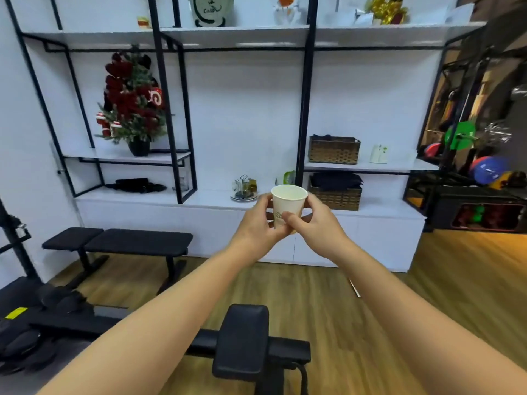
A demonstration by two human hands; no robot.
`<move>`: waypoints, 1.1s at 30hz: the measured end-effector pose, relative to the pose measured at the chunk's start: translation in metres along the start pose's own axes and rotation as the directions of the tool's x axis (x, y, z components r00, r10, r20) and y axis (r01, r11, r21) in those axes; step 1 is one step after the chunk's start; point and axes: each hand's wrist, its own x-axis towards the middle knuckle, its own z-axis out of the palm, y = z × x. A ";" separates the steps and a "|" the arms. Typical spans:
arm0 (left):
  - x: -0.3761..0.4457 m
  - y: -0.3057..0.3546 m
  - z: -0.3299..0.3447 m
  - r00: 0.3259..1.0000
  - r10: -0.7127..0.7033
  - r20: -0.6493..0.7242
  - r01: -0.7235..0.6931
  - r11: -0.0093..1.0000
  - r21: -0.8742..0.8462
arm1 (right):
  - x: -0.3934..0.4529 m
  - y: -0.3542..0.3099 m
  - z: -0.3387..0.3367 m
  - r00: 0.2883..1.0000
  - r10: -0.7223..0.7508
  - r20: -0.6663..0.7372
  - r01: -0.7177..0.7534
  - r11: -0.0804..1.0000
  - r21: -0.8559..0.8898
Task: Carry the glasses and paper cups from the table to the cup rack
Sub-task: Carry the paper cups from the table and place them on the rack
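A white paper cup [288, 205] is gripped at chest height by the left hand [256, 223] and right hand [312, 225], fingers curled round its sides. It is held upright, mouth up, nothing seen inside. Beyond it, a cup rack [244, 189] with glasses is seen on the white counter [205, 199], well apart from the cup.

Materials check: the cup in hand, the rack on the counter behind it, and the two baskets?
White cup: paper by its matte wall and printed motif. Small cup rack: apparently shiny metal wire holding clear glasses, but blurry. Two brown baskets: woven wicker or rattan, with a visible lattice.
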 end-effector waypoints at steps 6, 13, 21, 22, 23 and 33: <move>0.127 -0.026 0.062 0.996 0.053 0.078 -0.049 0.998 -0.046 | 0.094 0.068 -0.052 0.995 0.008 -0.103 -0.012 0.999 -0.044; 0.243 -0.074 0.130 0.996 0.062 0.063 -0.057 0.996 -0.074 | 0.193 0.158 -0.097 0.996 -0.006 -0.092 0.000 0.998 -0.068; 0.370 -0.130 0.202 0.999 0.002 -0.048 -0.002 1.000 -0.012 | 0.319 0.265 -0.137 1.000 -0.030 0.000 0.030 1.000 -0.007; 0.387 -0.134 0.212 0.998 -0.017 -0.059 0.017 1.000 -0.009 | 0.335 0.277 -0.145 0.999 -0.028 0.021 0.029 1.000 -0.006; 0.403 -0.137 0.221 0.997 -0.031 -0.070 0.030 1.000 -0.005 | 0.352 0.288 -0.153 0.999 -0.026 0.042 0.026 1.000 -0.012; 0.533 -0.188 0.275 0.984 -0.125 -0.130 0.129 0.991 0.027 | 0.488 0.382 -0.185 0.990 -0.025 0.139 0.021 0.999 0.036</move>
